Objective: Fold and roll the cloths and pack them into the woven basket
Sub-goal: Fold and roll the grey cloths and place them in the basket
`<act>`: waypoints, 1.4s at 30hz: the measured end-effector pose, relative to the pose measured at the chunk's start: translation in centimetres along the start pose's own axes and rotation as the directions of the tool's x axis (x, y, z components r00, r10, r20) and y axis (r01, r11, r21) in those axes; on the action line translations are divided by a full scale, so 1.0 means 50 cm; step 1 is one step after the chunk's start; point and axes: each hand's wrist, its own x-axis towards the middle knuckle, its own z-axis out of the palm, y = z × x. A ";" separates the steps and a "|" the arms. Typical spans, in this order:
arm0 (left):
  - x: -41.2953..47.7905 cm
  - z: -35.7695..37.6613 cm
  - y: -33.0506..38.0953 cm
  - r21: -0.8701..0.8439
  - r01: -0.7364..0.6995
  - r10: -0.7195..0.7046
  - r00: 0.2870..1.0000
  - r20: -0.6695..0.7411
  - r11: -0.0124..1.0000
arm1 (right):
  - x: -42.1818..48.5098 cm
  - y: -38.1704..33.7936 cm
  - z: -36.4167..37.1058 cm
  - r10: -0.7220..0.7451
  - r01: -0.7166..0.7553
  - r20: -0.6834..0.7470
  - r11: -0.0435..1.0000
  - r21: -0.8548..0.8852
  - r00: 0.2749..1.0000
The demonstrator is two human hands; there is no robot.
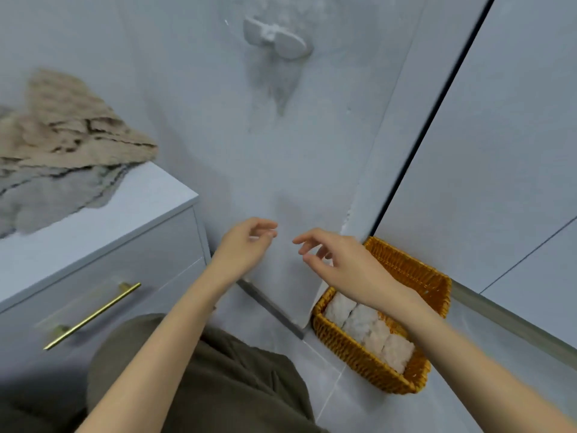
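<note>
**Empty hands above a part-filled woven basket**

The woven basket [359, 359] sits on the floor just below the right hand [352, 267], with rolled white cloths [368, 326] packed side by side inside. Each hand's grip is loose and half open, holding nothing. The left hand [243, 248] hovers just beside the right. Well to its left, unfolded cloths [62, 151] lie heaped on a white worktop [140, 207].

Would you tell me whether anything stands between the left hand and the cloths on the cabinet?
Nothing visible does: the left hand hangs empty right of the cabinet, and the cloths lie uncovered on top.
</note>
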 end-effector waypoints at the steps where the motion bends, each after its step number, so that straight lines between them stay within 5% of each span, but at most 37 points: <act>1: -0.006 -0.042 0.012 -0.002 -0.020 0.020 0.999 -0.042 1.000 | 0.025 -0.030 -0.004 -0.033 0.033 -0.009 0.999 -0.004 0.999; 11: -0.114 -0.415 0.031 0.080 -0.058 0.086 0.914 -0.397 0.995 | 0.240 -0.276 0.017 -0.245 0.245 -0.027 0.969 0.029 0.969; 16: -0.166 -0.532 -0.044 0.130 0.041 0.035 0.844 -0.535 0.991 | 0.356 -0.383 0.090 -0.339 0.337 0.000 0.936 0.096 0.941; 24: -0.136 -0.594 -0.153 0.158 0.141 -0.020 0.804 -0.594 0.977 | 0.543 -0.402 0.267 -0.273 0.268 0.096 0.961 0.060 0.957; 29: -0.095 -0.583 -0.193 0.225 0.164 -0.010 0.828 -0.561 0.961 | 0.600 -0.382 0.321 -0.159 0.157 0.004 0.981 0.110 0.987; 35: -0.056 -0.584 -0.224 0.366 0.185 0.037 0.853 -0.521 0.912 | 0.645 -0.362 0.348 -0.189 0.194 -0.131 0.981 0.024 0.973; 42: -0.024 -0.593 -0.208 0.317 0.161 0.061 0.805 -0.590 0.935 | 0.647 -0.415 0.280 -0.206 0.317 -0.362 0.905 0.282 0.909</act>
